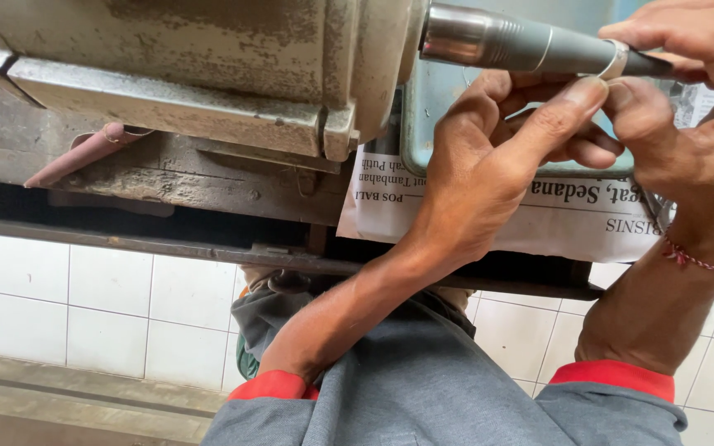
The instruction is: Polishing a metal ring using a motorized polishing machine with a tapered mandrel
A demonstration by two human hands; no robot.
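Note:
A tapered steel mandrel (506, 41) sticks out to the right from a worn grey machine (208, 58). A thin silvery ring (616, 59) sits around the mandrel near its narrow end. My left hand (497, 165) reaches up from below, its thumb and forefinger pinching the ring. My right hand (696, 107) comes in from the right, fingers curled over the mandrel's tip and touching the ring from the other side. A red string bracelet (696, 260) is on my right wrist.
A sheet of newspaper (555, 215) lies on the dark bench (167, 239) under a greenish metal tray (440, 124). A reddish tapered stick (84, 153) rests at left. White floor tiles (84, 306) and my grey trousers (423, 380) are below.

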